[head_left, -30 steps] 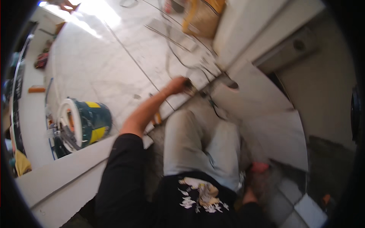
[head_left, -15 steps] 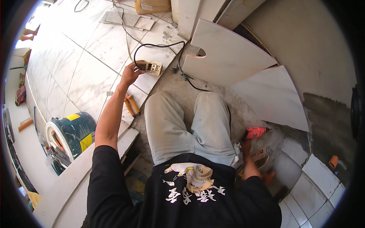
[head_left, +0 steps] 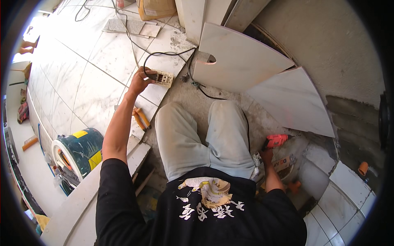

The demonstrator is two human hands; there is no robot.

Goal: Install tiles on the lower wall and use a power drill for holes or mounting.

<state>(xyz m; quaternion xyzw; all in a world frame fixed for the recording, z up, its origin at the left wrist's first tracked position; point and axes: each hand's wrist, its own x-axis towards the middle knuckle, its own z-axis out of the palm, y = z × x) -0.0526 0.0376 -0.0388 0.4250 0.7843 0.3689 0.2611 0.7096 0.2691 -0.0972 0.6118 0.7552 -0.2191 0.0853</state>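
At the end of a cream outlet box, my left hand is closed around a dark plug on a black cord. The plug meets the box's left side; how deep it sits is hidden by my fingers. The box rests on the pale floor tiles near their edge. Low at my right side, my right hand grips the handle of a red power drill, its bit pointing right. Orange-handled pliers lie on the tile edge below my left forearm.
Cut tile panels lean on the wall at right. A black cable runs over the rough concrete before my knees. The dark green bucket of tools lies tipped at left. White tiles edge the lower right.
The whole view has shifted slightly. My left hand stays at the plug and outlet box, and my right hand still holds the drill, with little visible movement.
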